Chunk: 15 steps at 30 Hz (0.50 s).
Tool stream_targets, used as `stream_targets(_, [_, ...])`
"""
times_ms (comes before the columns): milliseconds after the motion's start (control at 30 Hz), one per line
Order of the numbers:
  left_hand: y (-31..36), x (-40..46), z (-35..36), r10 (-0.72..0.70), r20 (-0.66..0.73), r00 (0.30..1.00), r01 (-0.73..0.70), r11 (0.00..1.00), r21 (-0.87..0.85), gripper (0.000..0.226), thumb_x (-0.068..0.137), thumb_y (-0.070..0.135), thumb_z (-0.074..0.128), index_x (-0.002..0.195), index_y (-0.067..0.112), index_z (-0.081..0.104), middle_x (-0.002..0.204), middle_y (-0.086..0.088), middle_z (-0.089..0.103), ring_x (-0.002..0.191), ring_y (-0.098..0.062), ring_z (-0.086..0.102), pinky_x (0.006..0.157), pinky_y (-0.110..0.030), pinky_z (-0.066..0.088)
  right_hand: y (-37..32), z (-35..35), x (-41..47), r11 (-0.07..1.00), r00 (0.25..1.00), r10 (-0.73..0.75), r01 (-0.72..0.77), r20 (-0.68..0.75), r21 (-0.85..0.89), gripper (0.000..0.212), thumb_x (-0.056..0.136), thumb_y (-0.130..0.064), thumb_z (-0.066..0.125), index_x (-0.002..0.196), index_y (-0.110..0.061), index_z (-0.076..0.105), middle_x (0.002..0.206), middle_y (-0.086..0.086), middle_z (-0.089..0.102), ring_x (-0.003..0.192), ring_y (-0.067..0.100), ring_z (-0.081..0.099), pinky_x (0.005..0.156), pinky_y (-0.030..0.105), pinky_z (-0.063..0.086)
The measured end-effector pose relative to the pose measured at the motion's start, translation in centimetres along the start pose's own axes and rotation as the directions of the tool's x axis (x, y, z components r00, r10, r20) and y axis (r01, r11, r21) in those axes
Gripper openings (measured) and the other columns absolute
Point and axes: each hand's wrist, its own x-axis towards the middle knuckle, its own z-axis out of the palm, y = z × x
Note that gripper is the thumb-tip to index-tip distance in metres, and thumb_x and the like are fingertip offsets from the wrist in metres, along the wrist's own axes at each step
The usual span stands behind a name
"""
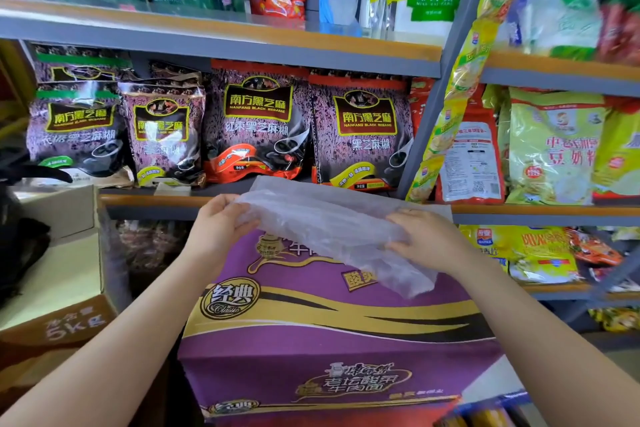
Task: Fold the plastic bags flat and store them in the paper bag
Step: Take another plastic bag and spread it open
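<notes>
Before you sits a purple carton (pixel 332 333); to your left is a brown cardboard box (pixel 59 288). Black sesame packets (pixel 360 128) line the grey shelf (pixel 221 42) ahead.

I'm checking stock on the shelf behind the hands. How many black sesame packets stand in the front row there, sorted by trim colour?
Green-trim packet: 1
Yellow-trim packets: 2
Red-trim packet: 1
Total: 4
More packets stand behind the green one, too hidden to count.
</notes>
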Motion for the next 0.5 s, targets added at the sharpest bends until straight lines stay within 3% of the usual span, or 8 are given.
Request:
stream_targets(100, [-0.7, 0.5, 0.4, 0.069, -0.067, 0.995, -0.057, 0.984, 0.169, 0.008, 0.078, 0.02, 0.058, 0.077, 0.014, 0.053, 0.082, -0.007, 0.06, 0.082, -0.021, 0.058, 0.081, -0.035, 0.05, 2.2, 1.6, 0.4, 0.958, 0.972, 0.209, -0.182, -0.104, 0.221, 0.015, 0.086, -0.005, 0.05, 0.091, -0.012, 0.062, 0.093, 0.01, 0.065, 0.088, 0.03, 0.061, 0.065, 0.036, 0.045])
stream_targets(167, [-1.0, 0.5, 0.9, 0.069, -0.06, 0.996, -0.057, 0.981, 0.185, 0.01, 0.073, 0.022, 0.059, 0.077, 0.016, 0.053, 0.083, -0.007, 0.061, 0.083, -0.022, 0.058, 0.087, -0.043, 0.048, 3.2, 2.2, 0.1, 0.807, 0.913, 0.398, -0.302, -0.089, 0.508, 0.019, 0.084, 0.002, 0.05, 0.079, -0.014, 0.06, 0.08, 0.008, 0.062, 0.078, 0.026, 0.056, 0.058, 0.031, 0.04])
stream_targets(200, [-1.1, 0.6, 1.2, 0.063, -0.068, 0.996, -0.05, 0.983, 0.176, 0.007, 0.075, 0.019, 0.058, 0.077, 0.016, 0.052, 0.082, -0.007, 0.06, 0.083, -0.024, 0.058, 0.088, -0.044, 0.048, 3.6, 2.4, -0.2, 0.656, 0.871, 0.489, -0.328, -0.052, 0.68, 0.02, 0.085, 0.003, 0.051, 0.082, -0.014, 0.061, 0.082, 0.008, 0.062, 0.078, 0.025, 0.056, 0.059, 0.03, 0.041])
stream_targets(267, [-1.4, 1.0, 1.3, 0.035, -0.128, 0.991, -0.015, 0.987, 0.157, 0.012, 0.08, 0.008, 0.055, 0.077, 0.019, 0.049, 0.079, -0.007, 0.058, 0.08, -0.026, 0.057, 0.087, -0.044, 0.048, 4.0, 2.1, -0.7, 0.176, 0.797, 0.592, -0.277, 0.123, 0.945, 0.024, 0.089, 0.007, 0.045, 0.096, -0.011, 0.06, 0.089, 0.009, 0.062, 0.082, 0.025, 0.06, 0.071, 0.031, 0.048])
stream_targets(333, [-1.8, 1.6, 0.8, 0.019, -0.184, 0.983, 0.015, 0.983, 0.183, 0.023, 0.08, 0.0, 0.048, 0.075, 0.023, 0.048, 0.083, -0.012, 0.059, 0.076, -0.025, 0.056, 0.076, -0.043, 0.05, 4.8, 2.0, -1.0, -0.172, 0.746, 0.619, -0.177, 0.246, 0.969, 0.034, 0.091, 0.012, 0.033, 0.106, -0.008, 0.056, 0.092, 0.008, 0.06, 0.081, 0.021, 0.061, 0.08, 0.034, 0.048])
stream_targets(400, [-2.1, 1.9, 0.6, 0.041, -0.177, 0.983, 0.023, 0.939, 0.343, 0.03, 0.08, -0.003, 0.041, 0.074, 0.025, 0.05, 0.088, -0.014, 0.06, 0.064, -0.023, 0.05, 0.057, -0.034, 0.043, 5.5, 2.3, -0.8, -0.166, 0.677, 0.696, -0.173, 0.24, 0.971, 0.035, 0.091, 0.013, 0.032, 0.106, -0.007, 0.057, 0.095, 0.01, 0.06, 0.075, 0.019, 0.058, 0.073, 0.031, 0.048])
stream_targets(433, [-2.2, 2.0, 0.7, 0.06, -0.134, 0.989, 0.003, 0.904, 0.428, 0.031, 0.081, -0.005, 0.039, 0.076, 0.022, 0.052, 0.087, -0.012, 0.06, 0.06, -0.021, 0.047, 0.053, -0.03, 0.037, 5.7, 2.5, -0.8, -0.042, 0.637, 0.747, -0.238, 0.189, 0.97, 0.035, 0.089, 0.012, 0.034, 0.105, -0.006, 0.059, 0.097, 0.012, 0.059, 0.073, 0.02, 0.057, 0.067, 0.029, 0.046])
stream_targets(500, [-2.2, 1.7, 1.4, 0.097, -0.021, 0.995, -0.068, 0.816, 0.574, 0.032, 0.082, -0.008, 0.036, 0.081, 0.016, 0.057, 0.082, -0.005, 0.058, 0.062, -0.017, 0.047, 0.051, -0.026, 0.034, 5.5, 2.5, -0.7, 0.409, 0.664, 0.748, -0.454, -0.006, 0.791, 0.034, 0.086, 0.006, 0.042, 0.111, -0.009, 0.06, 0.108, 0.011, 0.059, 0.09, 0.03, 0.058, 0.071, 0.033, 0.045])
